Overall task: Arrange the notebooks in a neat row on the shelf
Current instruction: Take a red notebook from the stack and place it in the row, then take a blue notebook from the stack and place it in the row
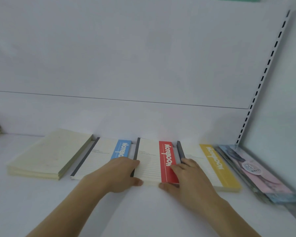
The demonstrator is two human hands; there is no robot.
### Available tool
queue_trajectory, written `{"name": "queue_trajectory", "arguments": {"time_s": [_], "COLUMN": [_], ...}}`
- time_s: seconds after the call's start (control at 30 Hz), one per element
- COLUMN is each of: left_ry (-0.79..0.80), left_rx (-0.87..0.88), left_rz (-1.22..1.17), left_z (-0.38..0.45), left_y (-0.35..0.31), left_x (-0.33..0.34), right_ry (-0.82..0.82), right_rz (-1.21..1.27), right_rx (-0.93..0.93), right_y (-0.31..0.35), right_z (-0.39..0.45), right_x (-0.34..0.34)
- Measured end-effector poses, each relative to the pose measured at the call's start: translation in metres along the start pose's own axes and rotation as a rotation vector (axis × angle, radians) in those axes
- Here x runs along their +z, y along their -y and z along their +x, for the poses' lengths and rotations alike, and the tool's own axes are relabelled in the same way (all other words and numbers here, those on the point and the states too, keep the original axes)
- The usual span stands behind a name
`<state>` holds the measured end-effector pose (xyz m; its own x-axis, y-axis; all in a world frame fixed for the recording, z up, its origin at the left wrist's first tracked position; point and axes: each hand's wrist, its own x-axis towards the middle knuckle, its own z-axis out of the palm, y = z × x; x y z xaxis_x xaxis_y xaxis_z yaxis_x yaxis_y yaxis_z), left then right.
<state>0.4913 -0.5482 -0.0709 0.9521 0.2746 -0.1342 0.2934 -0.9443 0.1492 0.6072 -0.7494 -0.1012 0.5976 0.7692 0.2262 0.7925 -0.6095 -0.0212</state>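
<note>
On white shelf [143, 211], left hand [116, 175], right hand [186, 177] gripping red "Notebook" notebook [154, 161] edges

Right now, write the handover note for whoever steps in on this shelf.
Left hand grips the left edge of the red-band notebook; right hand grips its right edge, thumbs at its near end.
The notebooks lie flat on the shelf: plain cream stack, blue-band notebook, red-band, yellow-band notebook, then a pink and blue pile at the far right.
Done: five lots side by side.
Left: square the red one's near edge with its neighbours; straighten the angled right pile.
</note>
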Motion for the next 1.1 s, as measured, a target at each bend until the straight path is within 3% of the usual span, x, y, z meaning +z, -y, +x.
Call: {"name": "queue_trajectory", "arguments": {"time_s": [0.2,0.33,0.5,0.63,0.83,1.1], "left_ry": [0.029,0.017,-0.105,-0.311,-0.568,-0.613], "left_rx": [-0.008,0.019,0.04,-0.003,-0.068,-0.2], "left_rz": [0.042,0.191,0.204,0.068,0.004,0.042], "left_z": [0.0,0.002,-0.009,-0.035,-0.099,-0.226], "left_y": [-0.003,-0.007,-0.003,-0.005,0.028,0.148], "left_x": [-0.002,0.003,0.014,0.01,0.01,0.005], "right_ry": [0.004,-0.007,-0.032,-0.124,-0.149,-0.1], "right_rz": [-0.018,-0.019,-0.072,-0.035,0.028,0.134], "right_rx": [0.009,0.021,0.017,0.005,-0.074,-0.176], "right_y": [0.001,0.001,0.0,0.011,0.095,0.262], "right_z": [-0.004,-0.004,-0.008,-0.014,-0.03,-0.039], "right_x": [0.0,0.003,0.002,-0.007,-0.025,-0.031]}}
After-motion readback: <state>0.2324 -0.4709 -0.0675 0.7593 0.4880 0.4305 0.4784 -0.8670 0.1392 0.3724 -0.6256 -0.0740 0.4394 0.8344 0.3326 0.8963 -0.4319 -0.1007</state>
